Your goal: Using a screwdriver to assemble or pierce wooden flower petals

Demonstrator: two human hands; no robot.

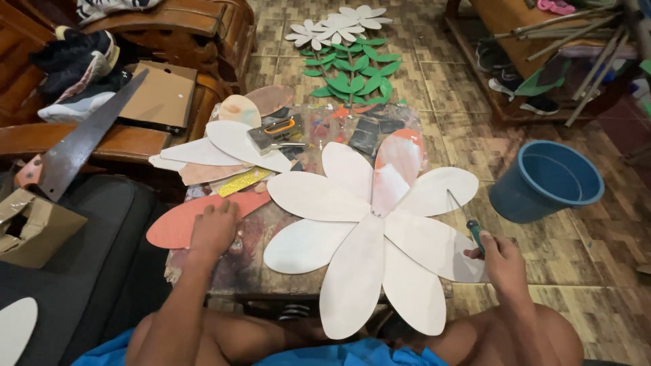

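Observation:
A large white paper flower (369,227) made of several petals lies on a low stained table (247,261) in front of me. One petal at its top is smeared orange. My right hand (500,256) grips a thin tool with a teal handle (476,234), its metal tip reaching over the right-hand petal. My left hand (213,227) rests flat on a red petal-shaped cutout (183,224) at the table's left edge.
Loose white and tan petals (230,146), a glittery gold strip (243,181) and small tools lie at the table's back. A handsaw (74,146) leans on a wooden bench at left. A blue bucket (546,179) stands at right. Finished white flowers with green leaves (349,74) lie on the tiled floor.

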